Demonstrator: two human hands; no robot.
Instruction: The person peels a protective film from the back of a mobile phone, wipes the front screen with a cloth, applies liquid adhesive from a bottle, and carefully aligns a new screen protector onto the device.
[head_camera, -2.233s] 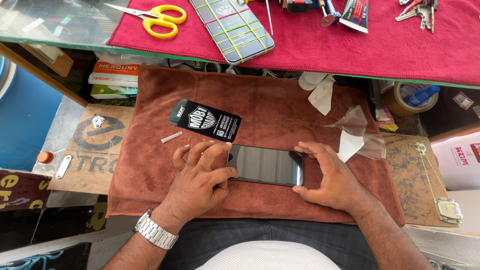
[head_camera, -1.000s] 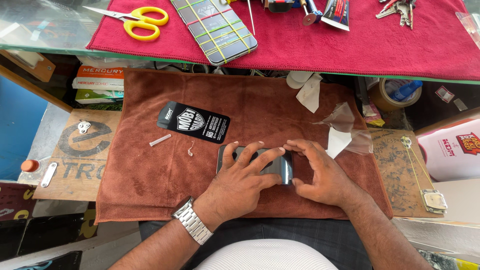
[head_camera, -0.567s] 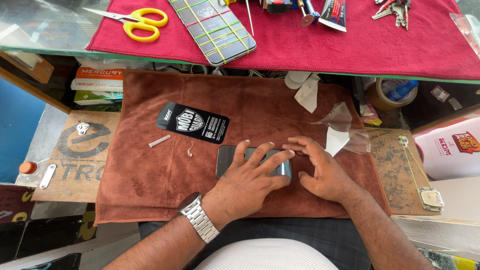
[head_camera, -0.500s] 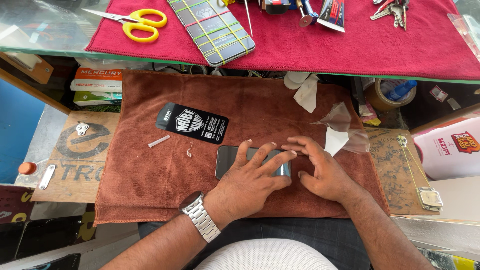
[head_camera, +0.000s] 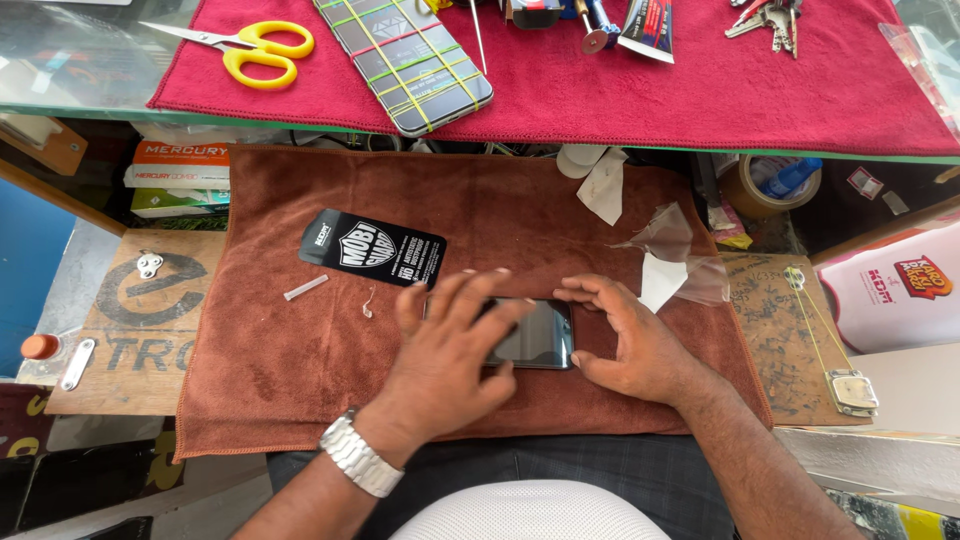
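— So where is the phone (head_camera: 535, 335) lying now?

— Flat on the brown towel (head_camera: 300, 360), in the middle, mostly under the left hand (head_camera: 450, 355). That hand is pressing down on the glass with its fingers spread and flat, gripping nothing.

— And the other one?

— The right hand (head_camera: 630, 340) is bracing the phone's right end, fingers half-curled, thumb and fingertips pinching the edge.

— What is changing compared with a moment ago?

— About two seconds back the left hand was only touching the phone's left end and most of the screen was showing. It is now covering nearly all of it, so the pressing is moving across the glass.

— Anything else shifting?

— Not that I can tell. The black packet (head_camera: 372, 248) is sitting just above the hands, and the peeled film (head_camera: 665, 235) is lying to the right, as before.
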